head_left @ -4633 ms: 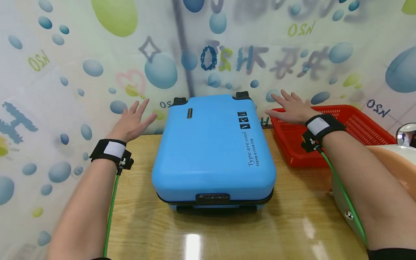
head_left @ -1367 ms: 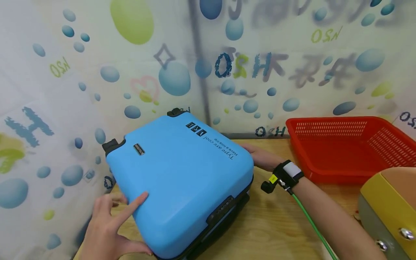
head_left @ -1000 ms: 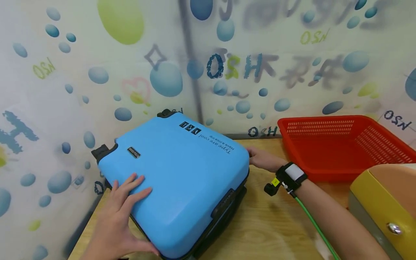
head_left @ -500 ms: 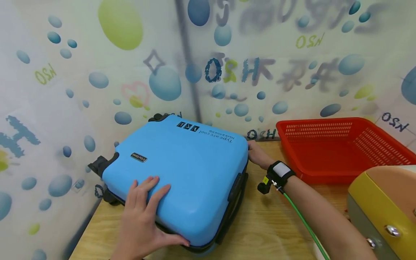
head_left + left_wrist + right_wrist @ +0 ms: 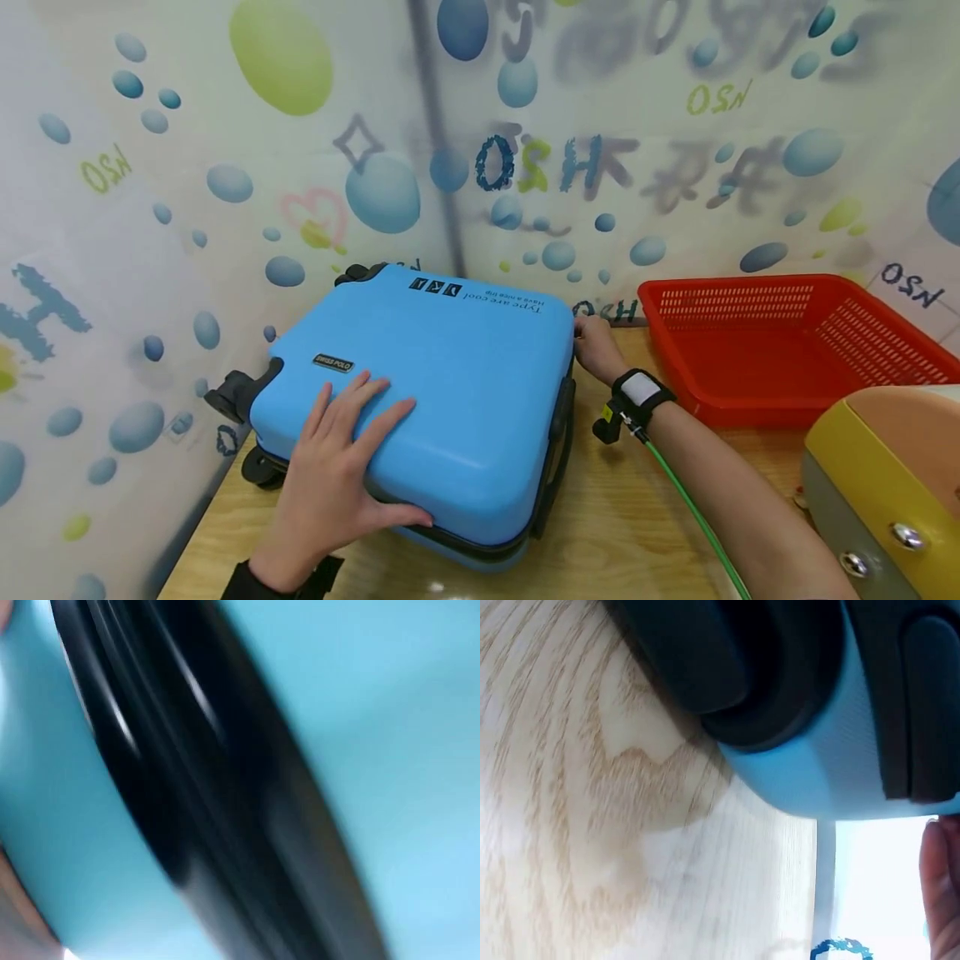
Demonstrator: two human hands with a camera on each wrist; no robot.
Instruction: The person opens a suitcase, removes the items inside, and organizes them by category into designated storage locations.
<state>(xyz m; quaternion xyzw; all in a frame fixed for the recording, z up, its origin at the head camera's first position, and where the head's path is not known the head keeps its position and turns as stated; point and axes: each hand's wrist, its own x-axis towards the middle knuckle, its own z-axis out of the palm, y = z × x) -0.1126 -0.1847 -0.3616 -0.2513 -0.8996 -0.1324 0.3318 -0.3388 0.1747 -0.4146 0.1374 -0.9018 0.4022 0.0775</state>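
Observation:
A hard-shell blue suitcase (image 5: pixel 450 392) lies flat and turned at an angle on the wooden table, wheels toward the left and handle side to the right. My left hand (image 5: pixel 333 467) rests on its near left side, fingers spread over the top shell and thumb along the dark seam. At the far right corner, my right hand (image 5: pixel 597 346) holds the suitcase edge, its fingertips partly hidden behind the shell. The left wrist view is filled by the blue shell and black seam (image 5: pixel 202 765). In the right wrist view, fingers (image 5: pixel 939 877) show beside the suitcase (image 5: pixel 802 780).
A red plastic basket (image 5: pixel 757 408) stands at the right rear, close to the right forearm. In front of it is a yellow and grey container (image 5: pixel 862 475) with metal studs. A printed curtain (image 5: pixel 525 125) hangs behind the wooden table (image 5: pixel 622 500).
The suitcase, first square to the table between two raised, spread hands, has been turned so its wheels point left. In the last second it swung further, both hands staying on it.

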